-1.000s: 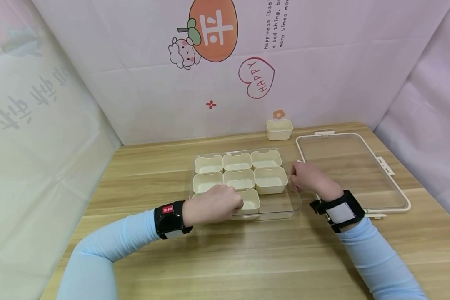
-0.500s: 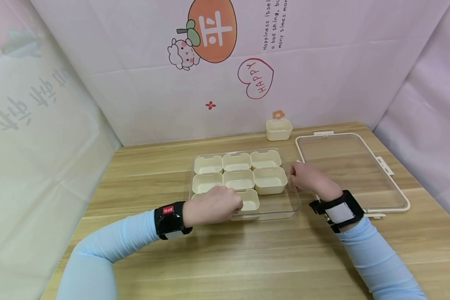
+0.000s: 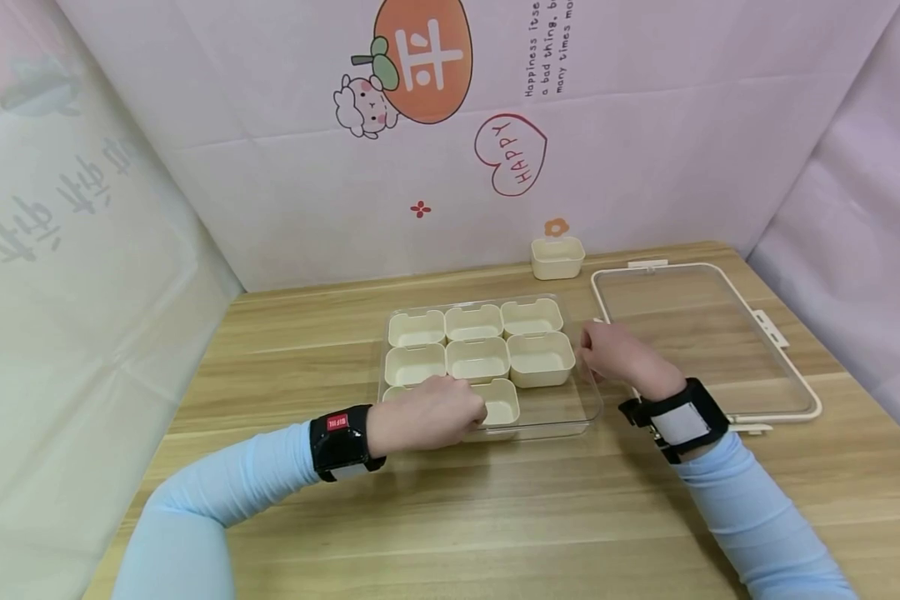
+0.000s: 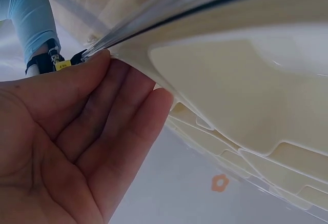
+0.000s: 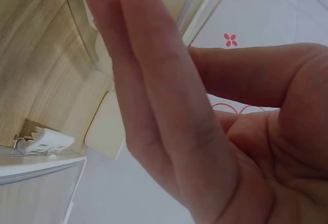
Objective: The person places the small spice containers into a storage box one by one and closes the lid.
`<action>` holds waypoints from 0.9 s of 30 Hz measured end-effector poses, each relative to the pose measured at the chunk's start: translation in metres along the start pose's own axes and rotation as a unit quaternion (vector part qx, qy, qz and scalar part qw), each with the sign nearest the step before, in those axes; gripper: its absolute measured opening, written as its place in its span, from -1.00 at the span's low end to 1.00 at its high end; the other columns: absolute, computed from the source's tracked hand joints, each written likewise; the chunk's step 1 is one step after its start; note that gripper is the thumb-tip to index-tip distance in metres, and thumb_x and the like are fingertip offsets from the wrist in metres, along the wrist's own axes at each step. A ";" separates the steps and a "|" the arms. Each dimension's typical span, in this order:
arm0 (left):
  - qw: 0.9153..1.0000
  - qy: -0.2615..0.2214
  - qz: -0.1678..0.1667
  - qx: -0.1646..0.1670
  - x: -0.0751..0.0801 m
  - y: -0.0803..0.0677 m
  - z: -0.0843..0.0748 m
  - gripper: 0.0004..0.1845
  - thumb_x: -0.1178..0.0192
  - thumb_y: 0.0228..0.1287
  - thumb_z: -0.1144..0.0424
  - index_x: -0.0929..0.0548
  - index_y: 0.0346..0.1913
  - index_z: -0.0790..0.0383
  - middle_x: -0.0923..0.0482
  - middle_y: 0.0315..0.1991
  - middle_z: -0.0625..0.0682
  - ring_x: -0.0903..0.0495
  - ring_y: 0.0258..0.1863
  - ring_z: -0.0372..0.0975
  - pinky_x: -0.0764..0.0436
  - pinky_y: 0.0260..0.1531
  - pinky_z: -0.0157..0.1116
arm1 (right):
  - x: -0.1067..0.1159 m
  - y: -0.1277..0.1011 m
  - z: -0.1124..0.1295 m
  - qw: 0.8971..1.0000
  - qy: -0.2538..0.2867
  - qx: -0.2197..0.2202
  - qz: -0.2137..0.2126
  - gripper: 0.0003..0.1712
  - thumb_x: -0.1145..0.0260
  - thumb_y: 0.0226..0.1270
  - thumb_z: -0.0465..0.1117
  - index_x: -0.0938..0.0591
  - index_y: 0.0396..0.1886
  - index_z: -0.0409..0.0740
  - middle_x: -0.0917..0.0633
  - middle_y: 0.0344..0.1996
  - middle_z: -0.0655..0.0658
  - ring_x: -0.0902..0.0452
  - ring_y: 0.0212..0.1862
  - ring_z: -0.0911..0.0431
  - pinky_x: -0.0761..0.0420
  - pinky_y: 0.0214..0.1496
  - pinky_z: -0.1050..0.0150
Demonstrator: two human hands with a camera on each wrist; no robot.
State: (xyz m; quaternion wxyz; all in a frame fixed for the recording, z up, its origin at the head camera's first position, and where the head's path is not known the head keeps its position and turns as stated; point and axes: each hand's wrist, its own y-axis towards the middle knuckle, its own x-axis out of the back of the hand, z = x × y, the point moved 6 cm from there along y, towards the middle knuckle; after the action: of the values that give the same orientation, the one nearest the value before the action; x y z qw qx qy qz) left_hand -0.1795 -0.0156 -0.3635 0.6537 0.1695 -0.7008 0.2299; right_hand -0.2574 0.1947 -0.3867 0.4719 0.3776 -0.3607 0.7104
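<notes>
Holding still, left hand (image 3: 429,412) pinched middle front cup (image 3: 502,403) inside tray (image 3: 555,408); right hand (image 3: 621,358) gripped tray's right wall. Nothing visibly changed over last second, so work seemed paused. Spare cup (image 3: 557,262) stood behind tray.

Cups (image 3: 540,367) are cream, sleeves (image 3: 757,508) light blue, wristbands (image 3: 337,450) black, and the tabletop (image 3: 495,517) tan with wood grain.
</notes>
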 end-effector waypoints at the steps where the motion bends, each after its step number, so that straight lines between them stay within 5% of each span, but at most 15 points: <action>1: 1.000 0.000 -0.001 0.000 0.000 0.000 0.000 -0.67 -0.26 0.19 0.20 -0.49 -0.70 0.01 -0.24 -0.77 -0.21 -0.32 -0.71 -0.36 -0.35 -0.63 -0.41 | 0.000 0.000 0.000 1.000 -0.001 0.002 0.000 -0.85 -0.08 0.32 -0.30 -0.46 -0.43 -0.27 -0.59 -0.56 -0.14 -0.51 -0.51 0.09 -0.41 -0.45 0.28; 27: 1.000 0.011 -0.003 0.010 0.000 0.002 0.001 -0.63 -0.14 0.06 0.48 -0.38 -0.76 0.05 -0.16 -0.76 -0.20 -0.22 -0.71 -0.36 -0.26 -0.72 -0.42 | 0.001 0.003 -0.005 0.999 0.026 0.004 0.021 -0.84 -0.16 0.34 -0.26 -0.50 -0.36 -0.31 -0.67 -0.45 -0.21 -0.67 -0.47 0.10 -0.58 -0.25 0.13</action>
State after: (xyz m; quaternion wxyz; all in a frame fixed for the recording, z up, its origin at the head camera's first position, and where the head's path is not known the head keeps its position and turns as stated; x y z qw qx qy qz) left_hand -0.1813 -0.0150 -0.3640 0.6602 0.1755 -0.6909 0.2365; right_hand -0.2611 0.1988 -0.3888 0.4641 0.3533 -0.3538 0.7312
